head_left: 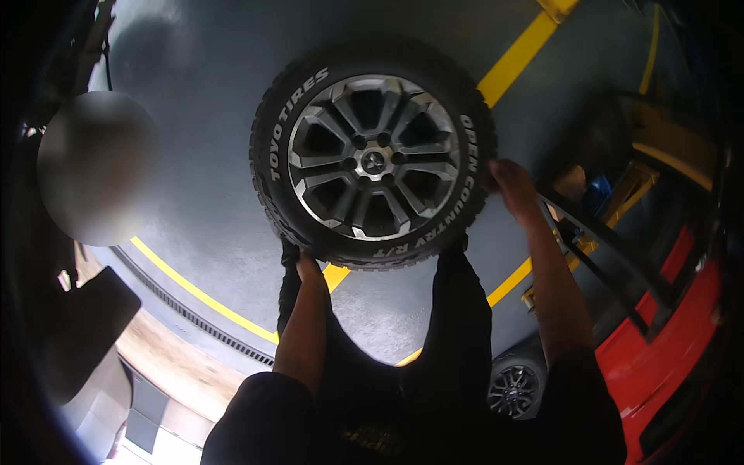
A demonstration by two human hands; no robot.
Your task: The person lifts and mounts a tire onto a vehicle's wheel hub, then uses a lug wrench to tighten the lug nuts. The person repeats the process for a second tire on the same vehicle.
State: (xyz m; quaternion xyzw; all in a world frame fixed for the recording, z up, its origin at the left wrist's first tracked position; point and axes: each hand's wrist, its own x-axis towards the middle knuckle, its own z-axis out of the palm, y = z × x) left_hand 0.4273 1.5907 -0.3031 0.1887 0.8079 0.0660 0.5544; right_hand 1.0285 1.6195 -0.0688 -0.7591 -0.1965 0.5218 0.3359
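Note:
A large black tire with white raised lettering and a silver-and-dark multi-spoke alloy rim faces up at me in the upper middle. My right hand grips its tread at the right side. My left hand holds the lower left of the tread, with most of its fingers hidden by the rubber. My legs in dark trousers show below it.
Grey floor has yellow lines and a drain grate. A person with blurred head is at left. At right are a red vehicle, dark bars, a yellow metal frame and another wheel, low down.

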